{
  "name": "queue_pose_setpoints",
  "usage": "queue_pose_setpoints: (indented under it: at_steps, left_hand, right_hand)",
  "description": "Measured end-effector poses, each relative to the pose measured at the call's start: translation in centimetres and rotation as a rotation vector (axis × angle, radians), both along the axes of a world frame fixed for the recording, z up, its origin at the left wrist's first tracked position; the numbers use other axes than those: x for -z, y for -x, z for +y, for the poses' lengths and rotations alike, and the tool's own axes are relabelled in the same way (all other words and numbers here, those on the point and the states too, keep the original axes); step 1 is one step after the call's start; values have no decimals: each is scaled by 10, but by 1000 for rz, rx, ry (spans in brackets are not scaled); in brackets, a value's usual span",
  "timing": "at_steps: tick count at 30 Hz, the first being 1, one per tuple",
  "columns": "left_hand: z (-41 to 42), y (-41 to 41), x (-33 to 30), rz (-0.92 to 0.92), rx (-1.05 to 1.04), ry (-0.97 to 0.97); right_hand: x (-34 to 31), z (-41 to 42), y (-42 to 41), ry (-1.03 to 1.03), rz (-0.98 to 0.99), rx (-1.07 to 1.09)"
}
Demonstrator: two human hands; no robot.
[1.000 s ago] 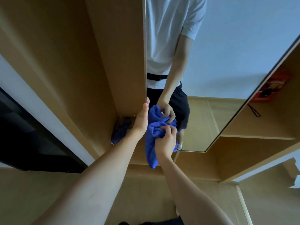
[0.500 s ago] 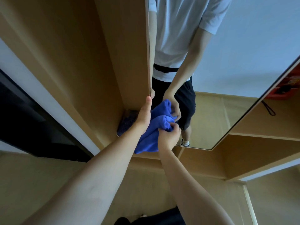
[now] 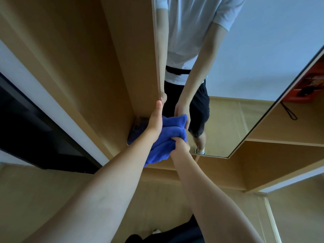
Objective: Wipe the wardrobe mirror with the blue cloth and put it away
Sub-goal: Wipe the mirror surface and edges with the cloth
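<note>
Moved: our blue cloth (image 3: 168, 135) now sits more bunched against the mirror (image 3: 245, 71).
Right hand (image 3: 179, 146) grip: pinching the cloth.
Left hand (image 3: 156, 120) grip: fingers hidden, cannot tell.

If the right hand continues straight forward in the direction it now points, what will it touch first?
Most likely the mirror. The right hand grips the blue cloth and points at the lower part of the glass, so the bunched cloth in front of it would touch first. Depth is unclear; the cloth may already touch the glass.
</note>
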State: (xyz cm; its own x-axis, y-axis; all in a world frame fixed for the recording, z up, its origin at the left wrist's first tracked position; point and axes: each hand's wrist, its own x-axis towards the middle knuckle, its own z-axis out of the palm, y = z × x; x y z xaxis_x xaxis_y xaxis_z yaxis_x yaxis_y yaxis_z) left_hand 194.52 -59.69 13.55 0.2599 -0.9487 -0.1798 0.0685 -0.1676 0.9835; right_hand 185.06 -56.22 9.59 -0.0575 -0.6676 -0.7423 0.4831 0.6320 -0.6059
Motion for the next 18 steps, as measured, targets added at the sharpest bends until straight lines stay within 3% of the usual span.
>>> queue_pose_setpoints:
  at_steps: [4,9,18]
  left_hand:
    - [8,5,-11,-9,-47,21]
    - [8,1,-2,4,-37,15]
    - [13,-3,5,-167,-66,-10]
  right_hand:
    - [-18,0,-5,61,-121,7]
    - [-27,-8,-10,165,19,119]
    - [5,-2,12,-28,171,97]
